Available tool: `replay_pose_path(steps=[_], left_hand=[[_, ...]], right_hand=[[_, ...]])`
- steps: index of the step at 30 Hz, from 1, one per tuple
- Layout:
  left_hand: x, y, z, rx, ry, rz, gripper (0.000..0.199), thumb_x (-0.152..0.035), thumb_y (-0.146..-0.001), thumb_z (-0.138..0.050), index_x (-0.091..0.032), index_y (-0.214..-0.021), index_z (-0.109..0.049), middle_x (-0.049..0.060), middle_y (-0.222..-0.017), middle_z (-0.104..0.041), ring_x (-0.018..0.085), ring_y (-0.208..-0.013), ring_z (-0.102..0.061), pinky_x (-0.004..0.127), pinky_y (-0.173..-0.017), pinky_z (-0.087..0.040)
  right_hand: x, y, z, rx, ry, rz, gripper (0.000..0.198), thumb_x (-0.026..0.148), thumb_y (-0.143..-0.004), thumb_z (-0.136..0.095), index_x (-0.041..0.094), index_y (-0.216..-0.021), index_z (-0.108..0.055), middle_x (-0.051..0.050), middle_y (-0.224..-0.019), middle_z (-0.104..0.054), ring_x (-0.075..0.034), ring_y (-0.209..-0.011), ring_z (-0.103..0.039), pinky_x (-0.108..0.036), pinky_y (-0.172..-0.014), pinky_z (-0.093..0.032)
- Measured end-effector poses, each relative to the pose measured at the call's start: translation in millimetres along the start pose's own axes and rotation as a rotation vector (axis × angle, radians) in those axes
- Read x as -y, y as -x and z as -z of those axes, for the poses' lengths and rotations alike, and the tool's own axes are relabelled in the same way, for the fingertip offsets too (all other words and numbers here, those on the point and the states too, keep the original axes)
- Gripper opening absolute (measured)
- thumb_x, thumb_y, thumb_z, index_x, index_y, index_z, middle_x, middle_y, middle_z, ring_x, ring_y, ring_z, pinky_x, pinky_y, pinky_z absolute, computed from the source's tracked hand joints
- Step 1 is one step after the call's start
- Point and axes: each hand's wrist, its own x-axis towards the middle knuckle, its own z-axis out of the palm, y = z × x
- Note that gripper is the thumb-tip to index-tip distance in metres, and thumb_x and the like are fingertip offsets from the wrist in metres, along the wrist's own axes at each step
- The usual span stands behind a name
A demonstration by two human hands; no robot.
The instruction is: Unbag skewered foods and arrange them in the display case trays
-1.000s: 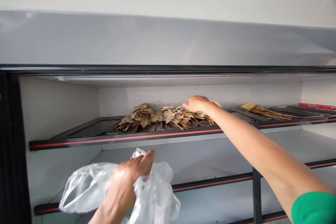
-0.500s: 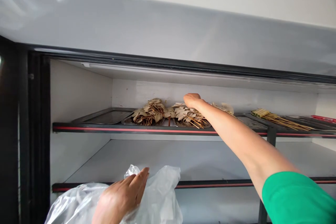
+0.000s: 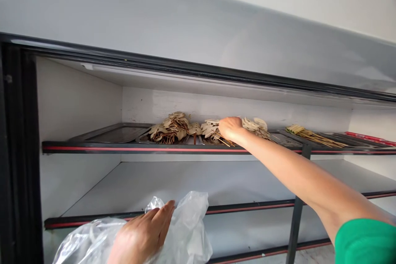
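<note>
My left hand point(image 3: 145, 231) is low at the front, closed on a clear plastic bag point(image 3: 190, 229) that spreads out on both sides of it. On the upper shelf, my right hand point(image 3: 230, 128) is curled down into a pile of skewers point(image 3: 210, 129) threaded with pale, flat pieces. Its fingertips are hidden among them, and thin sticks poke out below the hand. More of these skewers point(image 3: 255, 127) lie just right of the hand. Another heap point(image 3: 171, 128) sits to the left, its sticks darker brown.
The cabinet's upper shelf point(image 3: 102, 147) has a dark edge with a red stripe. A dark tray point(image 3: 119, 134) lies at its left end. Farther right are skewers with yellow-green pieces point(image 3: 309, 134) and a red strip point(image 3: 368, 137). A dark upright post point(image 3: 295, 222) crosses the lower shelves.
My right hand has sunk lower into the skewers. The view has shifted a little to the right. My left hand still holds the bag in about the same place.
</note>
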Motion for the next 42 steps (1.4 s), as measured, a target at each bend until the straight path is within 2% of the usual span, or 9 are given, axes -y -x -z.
replay_pose_path(steps=[2,4,9,14,19,24,31,38,42], left_hand=[[0.9,2.5,-1.5,0.001,0.008,0.007,0.033,-0.028,-0.094,-0.038,-0.026,-0.102,-0.07,-0.002,-0.065,-0.067,0.012,-0.05,-0.061,0.024,-0.044,-0.038],[1.6,5.8,-2.9,0.015,0.009,0.015,0.035,-0.029,-0.095,-0.035,-0.026,-0.103,-0.07,-0.002,-0.065,-0.067,0.013,-0.05,-0.061,0.025,-0.042,-0.038],[2.2,13.8,-5.0,0.058,-0.004,0.028,0.037,-0.031,-0.095,-0.032,-0.028,-0.104,-0.069,-0.001,-0.066,-0.068,0.015,-0.053,-0.063,0.025,-0.046,-0.04],[2.7,18.3,-6.4,0.076,-0.017,0.037,0.038,-0.03,-0.095,-0.031,-0.028,-0.105,-0.068,0.0,-0.072,-0.07,0.016,-0.057,-0.065,0.025,-0.05,-0.042],[-1.0,20.5,-9.4,0.144,-0.006,0.085,0.036,-0.029,-0.094,-0.034,-0.031,-0.102,-0.069,-0.001,-0.074,-0.071,0.016,-0.06,-0.065,0.024,-0.05,-0.042],[-7.9,22.2,-5.5,0.104,0.053,0.063,0.035,-0.031,-0.095,-0.034,-0.029,-0.1,-0.069,0.0,-0.075,-0.071,0.017,-0.059,-0.065,0.026,-0.053,-0.044],[-4.1,28.4,0.5,0.066,0.03,0.024,0.038,-0.028,-0.096,-0.031,-0.027,-0.099,-0.069,0.0,-0.073,-0.071,0.016,-0.057,-0.065,0.027,-0.051,-0.044],[-3.2,33.2,3.4,0.08,0.044,0.048,0.037,-0.027,-0.094,-0.033,-0.029,-0.097,-0.07,0.001,-0.069,-0.07,0.015,-0.055,-0.064,0.025,-0.048,-0.042],[-0.5,39.2,5.1,0.165,0.046,0.092,0.037,-0.026,-0.093,-0.034,-0.03,-0.102,-0.07,0.001,-0.073,-0.071,0.017,-0.06,-0.066,0.025,-0.051,-0.044]], right_hand=[[-3.4,16.7,7.4,-0.132,0.027,0.052,0.031,0.009,-0.086,-0.042,0.008,-0.095,-0.071,-0.021,-0.099,-0.069,-0.027,-0.093,-0.066,-0.032,-0.075,-0.05],[-7.2,36.5,12.4,-0.172,0.037,0.101,0.031,0.018,-0.089,-0.042,0.008,-0.091,-0.072,-0.022,-0.095,-0.069,-0.027,-0.089,-0.066,-0.032,-0.074,-0.05],[-12.0,64.5,-3.9,0.059,0.052,0.093,0.03,0.026,-0.087,-0.049,0.009,-0.085,-0.073,-0.022,-0.094,-0.069,-0.029,-0.084,-0.067,-0.033,-0.067,-0.05],[-13.7,56.5,-20.7,0.118,0.003,0.073,0.028,0.015,-0.084,-0.046,0.01,-0.089,-0.072,-0.018,-0.095,-0.07,-0.028,-0.085,-0.067,-0.032,-0.066,-0.049],[-3.0,45.9,-19.4,0.08,-0.094,0.029,0.028,0.018,-0.084,-0.046,0.008,-0.09,-0.072,-0.021,-0.097,-0.069,-0.027,-0.086,-0.067,-0.03,-0.068,-0.049],[11.6,26.4,-25.6,0.081,-0.123,-0.012,0.027,0.018,-0.082,-0.048,0.008,-0.089,-0.073,-0.02,-0.094,-0.07,-0.027,-0.086,-0.067,-0.029,-0.066,-0.05],[-3.1,37.0,-12.9,0.009,-0.135,0.006,0.042,0.045,-0.084,-0.05,0.011,-0.093,-0.072,-0.018,-0.096,-0.07,-0.028,-0.089,-0.067,-0.032,-0.07,-0.05],[-0.5,39.2,3.3,0.058,-0.085,0.067,0.024,0.015,-0.075,-0.057,0.007,-0.094,-0.071,-0.018,-0.091,-0.07,-0.024,-0.079,-0.067,-0.026,-0.062,-0.048],[-7.9,41.7,15.7,0.144,-0.075,0.122,0.02,0.01,-0.071,-0.06,0.009,-0.087,-0.071,-0.014,-0.085,-0.071,-0.022,-0.074,-0.066,-0.024,-0.057,-0.045]])
